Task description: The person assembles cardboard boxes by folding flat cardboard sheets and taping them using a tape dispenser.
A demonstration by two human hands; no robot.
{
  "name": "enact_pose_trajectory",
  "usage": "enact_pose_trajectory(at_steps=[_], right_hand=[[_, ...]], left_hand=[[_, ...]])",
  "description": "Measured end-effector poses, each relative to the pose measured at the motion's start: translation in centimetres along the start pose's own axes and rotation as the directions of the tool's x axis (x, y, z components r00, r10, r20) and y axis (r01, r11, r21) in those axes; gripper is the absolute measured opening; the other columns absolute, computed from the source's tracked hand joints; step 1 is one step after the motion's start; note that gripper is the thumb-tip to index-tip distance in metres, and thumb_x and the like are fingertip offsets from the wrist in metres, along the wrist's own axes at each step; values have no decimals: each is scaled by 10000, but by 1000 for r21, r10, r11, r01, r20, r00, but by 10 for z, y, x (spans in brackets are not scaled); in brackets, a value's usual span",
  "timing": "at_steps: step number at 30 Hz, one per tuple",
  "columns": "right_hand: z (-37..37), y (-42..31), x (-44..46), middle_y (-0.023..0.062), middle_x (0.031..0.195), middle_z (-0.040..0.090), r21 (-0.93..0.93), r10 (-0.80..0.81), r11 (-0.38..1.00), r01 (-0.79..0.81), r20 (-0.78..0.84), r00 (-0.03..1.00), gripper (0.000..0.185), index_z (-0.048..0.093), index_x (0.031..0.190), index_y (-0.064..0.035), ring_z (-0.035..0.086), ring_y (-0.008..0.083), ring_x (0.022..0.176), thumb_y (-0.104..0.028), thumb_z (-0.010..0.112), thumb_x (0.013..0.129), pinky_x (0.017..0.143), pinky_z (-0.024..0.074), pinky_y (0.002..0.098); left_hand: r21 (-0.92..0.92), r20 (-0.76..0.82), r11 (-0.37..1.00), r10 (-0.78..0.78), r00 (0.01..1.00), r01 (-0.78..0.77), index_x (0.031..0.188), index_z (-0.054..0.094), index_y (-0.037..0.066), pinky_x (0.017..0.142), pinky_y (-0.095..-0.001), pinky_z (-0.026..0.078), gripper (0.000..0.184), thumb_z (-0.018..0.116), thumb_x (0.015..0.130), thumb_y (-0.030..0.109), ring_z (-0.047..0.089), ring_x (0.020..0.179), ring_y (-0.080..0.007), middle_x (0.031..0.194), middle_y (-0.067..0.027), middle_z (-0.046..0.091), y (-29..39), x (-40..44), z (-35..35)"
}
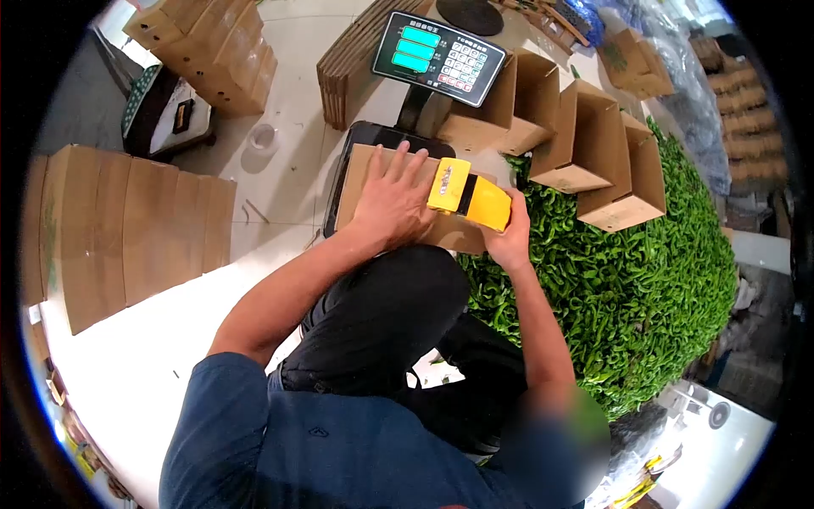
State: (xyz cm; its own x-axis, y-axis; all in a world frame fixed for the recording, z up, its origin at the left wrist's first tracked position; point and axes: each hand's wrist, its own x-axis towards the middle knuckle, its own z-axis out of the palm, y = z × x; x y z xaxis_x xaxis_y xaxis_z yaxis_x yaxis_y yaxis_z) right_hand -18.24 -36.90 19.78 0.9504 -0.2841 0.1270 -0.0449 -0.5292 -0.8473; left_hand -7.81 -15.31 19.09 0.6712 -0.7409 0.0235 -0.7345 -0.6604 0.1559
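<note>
A closed cardboard carton (354,176) lies on a black platform scale (366,133). My left hand (395,199) is laid on its top with the fingers spread. Grasped in my right hand (511,239) is a yellow tape dispenser (490,204) with a black band across its middle. The dispenser sits over the carton's right side, close to my left hand's fingers. My right palm and some of its fingers are hidden behind the dispenser. Above the carton stands the scale's display panel (439,59), with green screens and a keypad.
A large heap of green peppers (610,280) spreads on the right. Several open cartons (581,140) stand at its upper edge. Stacked cartons (127,233) line the left, and more boxes (208,55) are at the back. A clear roll (263,138) lies on the floor.
</note>
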Motion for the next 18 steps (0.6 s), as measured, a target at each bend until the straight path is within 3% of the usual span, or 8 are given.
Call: enact_pose_trajectory(at_steps=[3,10,15,17,18], right_hand=[[6,-3,-2,100,1068,633,127,16,992,-6,-73,997,445,519,1204,-5,628,191,960,-7,728,811,875,507,318],[3,11,-5,55,1060,599,80,43,996,-38,-60,997,416,493,1178,-26,591,149,985,37,695,820,886,490,303],[1,1,-2,161,1056,644,-113,2,994,1,28,1000,440,511,1193,-17,650,260,972,-54,735,816,873,513,358],[-2,-9,2,191,1055,662,-97,15,995,-6,97,995,450,500,1209,-10,668,307,986,-66,726,824,871,520,375],[-4,-7,1,172,1054,659,-120,-3,993,16,108,994,457,494,1211,-12,663,288,981,-59,728,821,871,518,370]], left_hand=[[-23,37,999,-27,999,28,1543,374,185,1200,-637,49,703,419,972,593,157,1522,-365,1613,-125,293,1,2,-1],[-56,-55,998,-38,998,35,1542,384,175,1197,-637,29,726,402,972,624,143,1526,-365,1620,-144,274,3,1,4],[-29,-66,1000,10,998,-12,1530,393,149,1181,-666,62,734,468,937,575,162,1519,-377,1633,-153,239,0,1,6],[-27,-9,999,29,1000,-29,1515,405,146,1194,-638,81,693,528,921,482,176,1515,-371,1622,-155,254,-1,0,1],[-25,16,999,37,999,-37,1507,411,145,1200,-624,91,678,558,913,436,183,1513,-369,1616,-157,262,-3,-1,-3]])
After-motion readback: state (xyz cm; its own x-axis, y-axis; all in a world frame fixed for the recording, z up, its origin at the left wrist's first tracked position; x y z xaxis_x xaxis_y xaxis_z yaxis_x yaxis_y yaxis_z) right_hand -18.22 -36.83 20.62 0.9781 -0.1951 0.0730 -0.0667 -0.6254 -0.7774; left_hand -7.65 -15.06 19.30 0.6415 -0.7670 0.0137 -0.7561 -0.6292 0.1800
